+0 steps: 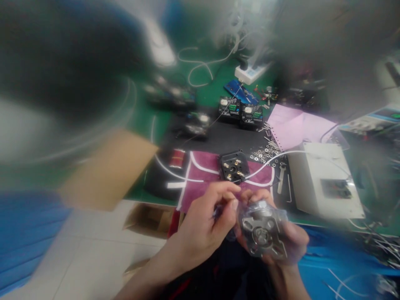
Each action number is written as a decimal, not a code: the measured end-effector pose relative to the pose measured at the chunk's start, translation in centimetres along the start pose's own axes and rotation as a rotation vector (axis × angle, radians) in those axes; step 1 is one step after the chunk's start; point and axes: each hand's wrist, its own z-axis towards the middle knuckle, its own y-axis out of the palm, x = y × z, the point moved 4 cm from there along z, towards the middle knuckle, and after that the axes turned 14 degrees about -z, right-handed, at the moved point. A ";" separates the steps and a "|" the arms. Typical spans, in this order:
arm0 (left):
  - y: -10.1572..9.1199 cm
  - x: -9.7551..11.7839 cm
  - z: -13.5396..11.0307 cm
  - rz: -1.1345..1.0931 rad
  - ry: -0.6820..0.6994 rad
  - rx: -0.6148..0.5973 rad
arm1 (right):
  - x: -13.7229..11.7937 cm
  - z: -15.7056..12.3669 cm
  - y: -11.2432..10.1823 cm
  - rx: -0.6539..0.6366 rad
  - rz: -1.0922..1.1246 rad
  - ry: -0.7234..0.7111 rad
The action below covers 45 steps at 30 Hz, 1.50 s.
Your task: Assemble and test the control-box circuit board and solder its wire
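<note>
My right hand (290,237) grips a square metal motor-like part (264,231) with a round hub, held low in front of the table edge. My left hand (206,216) is curled in a pinch right beside it, fingertips touching its upper left corner; what they pinch is too small to make out. Just beyond my fingers a black square part (233,166) with brass studs lies on a maroon cloth (203,175). A white cable (268,160) crosses the cloth.
A white box (325,179) stands right of the cloth. Several loose washers and screws (265,152) lie on a black mat, with pink paper (296,125) behind. Black circuit modules (240,109) and a power strip (250,73) sit further back. A brown cardboard sheet (109,171) is at left.
</note>
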 end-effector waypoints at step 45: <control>-1.8 -1.7 -0.4 -1.317 -0.146 0.563 | 6.0 -0.6 3.9 -0.019 0.324 0.208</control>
